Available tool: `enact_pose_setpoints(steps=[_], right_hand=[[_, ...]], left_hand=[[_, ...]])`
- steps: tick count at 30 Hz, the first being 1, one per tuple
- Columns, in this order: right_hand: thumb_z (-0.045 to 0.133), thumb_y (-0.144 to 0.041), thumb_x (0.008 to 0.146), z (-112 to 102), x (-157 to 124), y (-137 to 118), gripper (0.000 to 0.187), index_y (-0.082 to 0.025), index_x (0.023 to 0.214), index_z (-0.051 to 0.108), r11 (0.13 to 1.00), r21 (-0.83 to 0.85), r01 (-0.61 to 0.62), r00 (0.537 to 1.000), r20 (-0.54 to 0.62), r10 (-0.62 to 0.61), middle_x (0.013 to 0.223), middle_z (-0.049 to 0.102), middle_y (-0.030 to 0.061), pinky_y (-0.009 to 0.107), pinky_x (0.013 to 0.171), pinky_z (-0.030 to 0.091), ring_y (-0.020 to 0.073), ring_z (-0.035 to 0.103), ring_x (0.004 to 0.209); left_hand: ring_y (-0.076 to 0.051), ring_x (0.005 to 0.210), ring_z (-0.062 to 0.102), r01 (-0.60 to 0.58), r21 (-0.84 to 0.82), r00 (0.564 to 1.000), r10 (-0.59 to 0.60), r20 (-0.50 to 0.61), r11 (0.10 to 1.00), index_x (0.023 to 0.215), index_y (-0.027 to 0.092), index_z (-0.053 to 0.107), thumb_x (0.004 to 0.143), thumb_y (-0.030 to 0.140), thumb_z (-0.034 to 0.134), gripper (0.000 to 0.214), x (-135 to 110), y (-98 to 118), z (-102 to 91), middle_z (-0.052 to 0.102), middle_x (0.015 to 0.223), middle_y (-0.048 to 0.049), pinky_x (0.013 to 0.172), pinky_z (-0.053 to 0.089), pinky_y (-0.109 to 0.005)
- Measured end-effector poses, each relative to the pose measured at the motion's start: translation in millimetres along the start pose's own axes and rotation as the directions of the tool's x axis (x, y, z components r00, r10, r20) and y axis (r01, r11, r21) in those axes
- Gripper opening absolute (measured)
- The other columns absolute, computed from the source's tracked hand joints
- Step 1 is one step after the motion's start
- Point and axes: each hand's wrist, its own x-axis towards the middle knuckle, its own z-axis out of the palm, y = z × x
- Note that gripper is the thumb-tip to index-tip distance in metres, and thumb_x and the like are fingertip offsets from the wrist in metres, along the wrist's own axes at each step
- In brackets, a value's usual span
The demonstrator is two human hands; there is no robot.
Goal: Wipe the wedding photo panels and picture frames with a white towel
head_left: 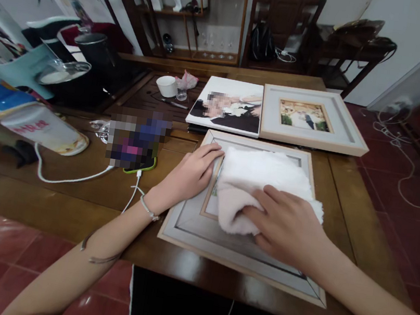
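A light picture frame (187, 228) lies flat on the wooden table in front of me. My left hand (194, 173) rests on its left border, fingers laid out over the edge. My right hand (286, 227) grips a folded white fluffy cloth (267, 171), pressed against the frame's middle. The cloth and hand cover most of the picture inside; only a sliver shows at the left of the cloth.
Behind lie a white-edged photo panel (235, 119) and another framed photo (306, 116). To the left are a charging phone (139, 168), a white cable (68, 181) and a printed package (41, 124). Farther back stand a white cup (166, 86) and a dark canister (95, 51).
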Motion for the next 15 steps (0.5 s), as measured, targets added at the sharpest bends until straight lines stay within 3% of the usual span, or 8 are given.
enact_pose_setpoints(steps=[5,15], right_hand=[[0.058,-0.009,0.068,2,3,10,0.023,-0.020,0.087,0.064,0.993,-0.093,-0.067,0.997,0.018,0.069,0.081,0.061,0.0064,0.033,0.057,0.029,0.0224,0.050,0.076],[0.059,-0.014,0.078,11,1,-2,0.009,-0.020,0.084,0.063,0.996,-0.069,0.055,0.998,0.034,-0.053,0.086,0.061,0.0084,0.035,0.067,0.034,0.0243,0.049,0.083]], left_hand=[[-0.027,0.133,0.046,-0.012,-0.001,1.000,0.012,-0.016,1.000,0.130,0.014,0.050,0.092,0.008,0.039,0.040,0,1,0.0,0.049,0.139,-0.0153,0.109,0.041,-0.050],[-0.027,0.134,0.045,-0.011,0.007,1.000,0.011,-0.012,1.000,0.130,0.013,0.050,0.092,0.009,0.039,0.040,0,0,0.2,0.049,0.140,-0.0155,0.110,0.040,-0.050]])
